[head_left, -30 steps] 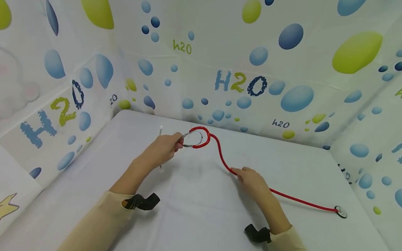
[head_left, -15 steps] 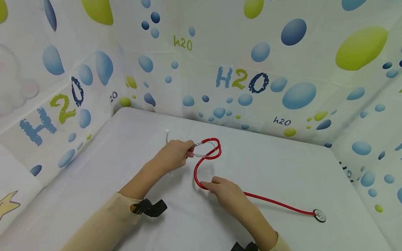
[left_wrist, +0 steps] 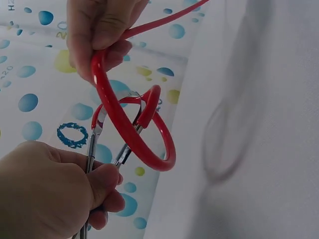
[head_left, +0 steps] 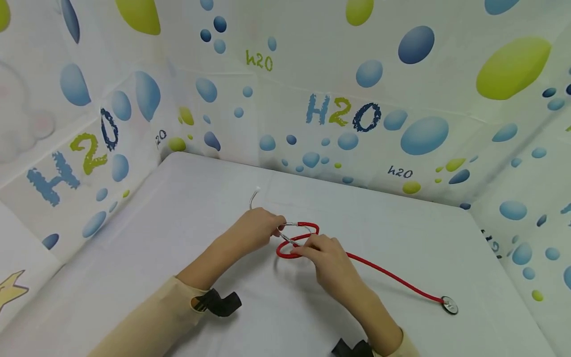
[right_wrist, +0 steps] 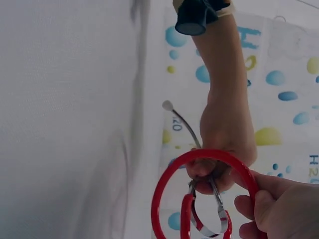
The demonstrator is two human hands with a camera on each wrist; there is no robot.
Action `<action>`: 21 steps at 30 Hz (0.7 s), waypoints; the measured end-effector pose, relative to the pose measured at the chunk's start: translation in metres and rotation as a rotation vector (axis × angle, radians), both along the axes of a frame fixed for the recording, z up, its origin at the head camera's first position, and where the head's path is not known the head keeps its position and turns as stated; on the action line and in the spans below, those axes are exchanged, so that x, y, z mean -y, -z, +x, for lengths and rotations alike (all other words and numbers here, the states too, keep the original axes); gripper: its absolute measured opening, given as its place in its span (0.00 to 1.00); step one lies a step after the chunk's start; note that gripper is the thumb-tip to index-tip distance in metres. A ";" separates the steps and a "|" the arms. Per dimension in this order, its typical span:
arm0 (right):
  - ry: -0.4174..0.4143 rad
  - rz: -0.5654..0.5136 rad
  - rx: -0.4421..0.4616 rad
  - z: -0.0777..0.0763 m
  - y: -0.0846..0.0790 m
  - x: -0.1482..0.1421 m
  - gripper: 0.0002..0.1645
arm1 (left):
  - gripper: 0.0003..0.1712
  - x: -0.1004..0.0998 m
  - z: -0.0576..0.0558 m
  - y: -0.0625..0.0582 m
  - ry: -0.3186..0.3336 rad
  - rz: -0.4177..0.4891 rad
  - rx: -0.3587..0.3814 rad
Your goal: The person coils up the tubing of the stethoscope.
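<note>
A stethoscope with red tubing (head_left: 388, 273) is held between both hands. My left hand (head_left: 255, 229) grips its metal ear tubes (left_wrist: 91, 149), and one curved tube with a white eartip (right_wrist: 168, 105) sticks out beyond the fist. The right hand (head_left: 330, 263) pinches the red tubing between thumb and fingers, close beside the left. In the left wrist view the tubing bends in a loop (left_wrist: 132, 134) that crosses the yoke of the ear tubes. From the right hand the tube runs off to the chest piece (head_left: 449, 305) at the right of the table.
White cloth covers the table (head_left: 200, 188). Printed fabric walls (head_left: 285, 99) with blue and green drops rise behind it and at both sides. A black wrist camera (head_left: 218, 302) sits at the left sleeve, another (head_left: 352, 348) at the right.
Both hands have come closer together; the left moved right and nearer. The right hand drew the tubing leftward, then rose beside the ear tubes. The tubing now loops, and the chest piece slid left.
</note>
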State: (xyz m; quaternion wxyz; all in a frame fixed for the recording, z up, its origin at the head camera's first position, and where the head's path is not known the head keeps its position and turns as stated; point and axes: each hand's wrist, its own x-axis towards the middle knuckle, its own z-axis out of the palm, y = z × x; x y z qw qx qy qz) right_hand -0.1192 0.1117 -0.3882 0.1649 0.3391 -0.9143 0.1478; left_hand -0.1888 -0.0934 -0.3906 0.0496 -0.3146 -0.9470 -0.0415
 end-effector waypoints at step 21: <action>-0.014 -0.169 -0.050 -0.022 -0.007 -0.036 0.22 | 0.12 -0.035 0.033 -0.006 0.238 -0.032 -0.097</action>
